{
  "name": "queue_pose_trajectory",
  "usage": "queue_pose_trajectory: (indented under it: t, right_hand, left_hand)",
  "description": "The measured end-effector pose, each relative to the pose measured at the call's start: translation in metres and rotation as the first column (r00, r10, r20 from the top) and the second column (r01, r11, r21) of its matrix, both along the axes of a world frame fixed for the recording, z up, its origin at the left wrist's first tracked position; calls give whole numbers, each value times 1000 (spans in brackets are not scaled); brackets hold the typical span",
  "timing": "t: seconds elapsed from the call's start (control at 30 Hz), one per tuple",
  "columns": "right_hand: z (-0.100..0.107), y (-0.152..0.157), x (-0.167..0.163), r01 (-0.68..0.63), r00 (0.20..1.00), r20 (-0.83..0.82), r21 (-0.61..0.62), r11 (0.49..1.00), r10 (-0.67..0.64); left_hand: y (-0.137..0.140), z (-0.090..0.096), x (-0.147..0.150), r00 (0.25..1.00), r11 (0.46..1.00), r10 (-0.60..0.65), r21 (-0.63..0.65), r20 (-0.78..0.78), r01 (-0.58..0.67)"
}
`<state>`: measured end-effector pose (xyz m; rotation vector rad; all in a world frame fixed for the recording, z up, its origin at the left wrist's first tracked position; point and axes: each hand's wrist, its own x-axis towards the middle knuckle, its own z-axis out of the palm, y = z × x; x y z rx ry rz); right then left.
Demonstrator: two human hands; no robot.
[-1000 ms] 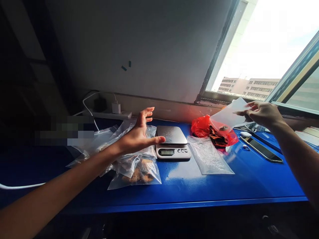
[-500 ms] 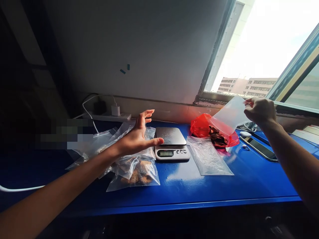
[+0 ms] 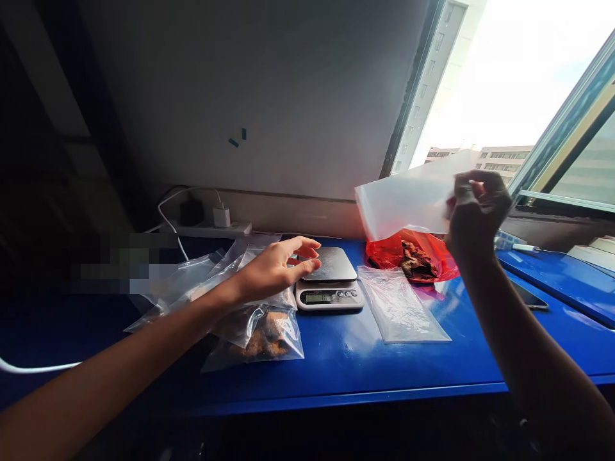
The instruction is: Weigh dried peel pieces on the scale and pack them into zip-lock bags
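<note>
My right hand [image 3: 478,208] pinches a translucent plastic bag [image 3: 408,198], raised over a red plastic bag [image 3: 384,251] that lies open with brown, crumpled, dried-looking pieces [image 3: 421,261] inside. My left hand [image 3: 283,266] holds nothing, its fingers curved and apart, at the left edge of a kitchen scale [image 3: 331,266]. The scale's steel plate bears no item, and its display digits are too small to read. Right of the scale lies a flat stack of clear plastic bags [image 3: 403,306]. Below my left hand rests a clear bag with brown chunks [image 3: 271,333].
More clear bags [image 3: 192,275] spread under my left forearm. A white charger [image 3: 221,216] sits in a power strip [image 3: 202,229] at the wall. A phone [image 3: 528,297] lies partly behind my right arm. The blue table's front edge [image 3: 336,400] runs below.
My right hand has moved left and turned, swinging the translucent bag up and left above the red bag. My left hand has come lower and closer to the scale, its fingers more curled.
</note>
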<state>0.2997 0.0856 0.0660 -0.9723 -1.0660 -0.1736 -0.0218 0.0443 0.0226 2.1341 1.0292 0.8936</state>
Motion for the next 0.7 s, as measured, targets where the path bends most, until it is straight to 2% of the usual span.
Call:
queue_pose_trajectory:
  t: [0.07, 0.17, 0.3, 0.4, 0.57, 0.7]
  right_hand:
    - [-12, -4, -31, -200, 977, -70, 0, 980, 199]
    - [-31, -10, -64, -348, 932, -116, -19, 937, 343]
    - [-52, -15, -80, -397, 915, -128, -108, 911, 383]
    - [-59, -17, -82, -404, 910, -151, -118, 907, 386]
    - [-60, -18, -86, -487, 851, -248, -42, 872, 463]
    - [-62, -18, -86, -526, 812, -270, 45, 849, 517]
  left_hand:
    - [-1, 0, 10, 999, 996, -22, -84, 40, 25]
    - [0, -2, 20, 989, 979, -53, -188, 136, 79]
    - [0, -9, 22, 977, 965, -20, -253, 214, 75]
    - [-1, -13, 18, 979, 955, -2, -290, 206, 63]
    - [-4, -13, 16, 988, 971, 2, -236, 156, 35]
    - [-2, -16, 16, 985, 982, 61, -189, 159, -31]
